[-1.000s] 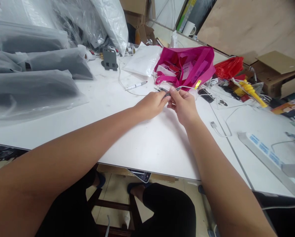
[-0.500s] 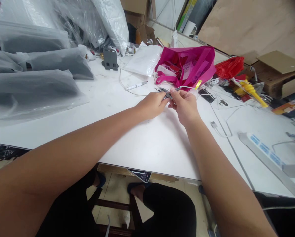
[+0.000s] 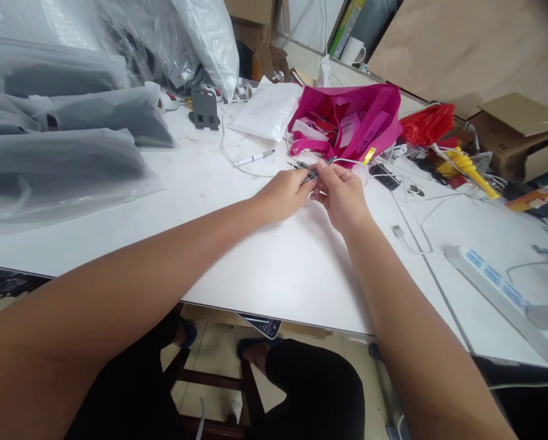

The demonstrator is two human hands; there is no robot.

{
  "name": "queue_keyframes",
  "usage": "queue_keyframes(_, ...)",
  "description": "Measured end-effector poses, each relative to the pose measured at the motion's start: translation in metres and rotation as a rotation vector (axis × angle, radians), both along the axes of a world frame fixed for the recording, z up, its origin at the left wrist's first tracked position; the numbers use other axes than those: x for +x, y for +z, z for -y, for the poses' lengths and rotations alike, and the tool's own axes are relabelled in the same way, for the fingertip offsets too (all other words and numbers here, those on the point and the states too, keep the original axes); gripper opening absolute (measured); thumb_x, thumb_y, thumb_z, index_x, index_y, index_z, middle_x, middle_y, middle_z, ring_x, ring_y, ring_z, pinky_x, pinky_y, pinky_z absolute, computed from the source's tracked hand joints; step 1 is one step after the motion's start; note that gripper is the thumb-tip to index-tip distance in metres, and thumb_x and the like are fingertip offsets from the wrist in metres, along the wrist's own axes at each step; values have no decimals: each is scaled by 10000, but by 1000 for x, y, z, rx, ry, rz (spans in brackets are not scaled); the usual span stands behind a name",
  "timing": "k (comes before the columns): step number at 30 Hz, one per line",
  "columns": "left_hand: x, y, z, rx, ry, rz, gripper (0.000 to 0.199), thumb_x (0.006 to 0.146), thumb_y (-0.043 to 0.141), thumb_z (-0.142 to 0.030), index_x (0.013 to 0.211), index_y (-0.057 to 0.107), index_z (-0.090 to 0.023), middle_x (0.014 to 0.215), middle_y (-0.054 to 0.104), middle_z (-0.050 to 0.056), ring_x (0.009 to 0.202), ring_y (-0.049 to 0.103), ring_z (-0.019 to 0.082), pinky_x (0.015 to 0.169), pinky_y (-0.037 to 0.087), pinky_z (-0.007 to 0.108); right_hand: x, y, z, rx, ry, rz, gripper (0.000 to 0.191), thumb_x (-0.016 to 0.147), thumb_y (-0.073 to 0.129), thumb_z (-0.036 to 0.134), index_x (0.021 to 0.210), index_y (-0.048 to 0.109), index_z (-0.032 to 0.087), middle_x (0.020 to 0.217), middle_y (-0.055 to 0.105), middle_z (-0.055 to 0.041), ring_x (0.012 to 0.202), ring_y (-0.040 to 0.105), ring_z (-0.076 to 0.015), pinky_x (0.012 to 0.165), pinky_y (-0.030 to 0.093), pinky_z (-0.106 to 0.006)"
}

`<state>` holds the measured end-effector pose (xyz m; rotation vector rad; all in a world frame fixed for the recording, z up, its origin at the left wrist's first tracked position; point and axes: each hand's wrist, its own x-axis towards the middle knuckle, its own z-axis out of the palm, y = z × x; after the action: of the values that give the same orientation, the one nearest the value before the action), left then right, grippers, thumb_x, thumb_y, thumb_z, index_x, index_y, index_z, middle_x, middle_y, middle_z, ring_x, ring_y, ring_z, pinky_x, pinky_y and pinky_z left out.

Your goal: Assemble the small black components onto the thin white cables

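Above the white table (image 3: 274, 263), my left hand (image 3: 284, 194) and my right hand (image 3: 344, 194) meet, fingertips close together. Between them are thin dark pen-like pieces (image 3: 309, 173), with narrow ends poking out past the fingers on the far side. My left hand is closed around them with the thumb on top. Thumb and fingers of my right hand pinch the same bundle from the right. How many there are, and their exact kind, is hidden by the fingers. A white pen (image 3: 254, 159) with a grey tip lies just beyond my left hand.
A magenta bag (image 3: 370, 116) full of packets stands just behind my hands, beside a white padded envelope (image 3: 271, 110). Grey-filled plastic bags (image 3: 63, 165) line the left. White cables (image 3: 423, 235), a yellow tool (image 3: 473, 174) and a long white box (image 3: 498, 287) are at right.
My hands stay in nearly the same place. The right fingers have shifted slightly on the dark pieces, and the angle of these has changed a little.
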<state>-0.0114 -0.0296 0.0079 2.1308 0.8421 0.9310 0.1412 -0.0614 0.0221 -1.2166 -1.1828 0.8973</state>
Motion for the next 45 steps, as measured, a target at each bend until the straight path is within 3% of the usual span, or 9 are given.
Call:
queue_keyframes(6, 1, 0, 0, 46, -1, -38, 240, 1066, 451, -324, 889, 567, -211, 897, 703, 83, 865, 655, 219, 792, 477, 368, 2, 1, 0, 33, -74, 81, 518, 814, 856, 624, 685, 539, 236, 606, 511, 45, 562, 492, -88, 563, 507, -247)
queue_keyframes(13, 1, -1, 1, 60, 13, -66, 234, 1070, 439, -318, 949, 599, -198, 956, 733, 110, 892, 676, 233, 812, 493, 379, 1, -3, -2, 19, -93, 85, 565, 804, 851, 648, 695, 464, 250, 597, 488, 48, 552, 482, -97, 560, 517, -261)
queue_keyframes(20, 1, -1, 1, 0, -2, 9, 241, 1062, 444, -312, 873, 554, -208, 920, 725, 78, 847, 654, 198, 788, 476, 359, 0, -2, -1, -10, -19, 21, 515, 823, 837, 630, 724, 516, 240, 650, 529, 44, 565, 484, -84, 553, 507, -240)
queue_keyframes(27, 0, -1, 1, 3, -2, -4, 264, 1062, 446, -323, 834, 528, -218, 903, 716, 81, 850, 654, 207, 797, 479, 374, 0, -2, -1, -7, -38, 48, 524, 824, 838, 639, 701, 528, 234, 639, 528, 47, 559, 484, -79, 547, 494, -232)
queue_keyframes(45, 1, 0, 0, 47, -4, -36, 269, 1075, 427, -327, 907, 594, -199, 984, 757, 110, 870, 674, 213, 809, 494, 372, -1, 1, 0, 20, -65, 116, 543, 845, 831, 625, 684, 482, 242, 592, 516, 45, 547, 496, -88, 577, 523, -253)
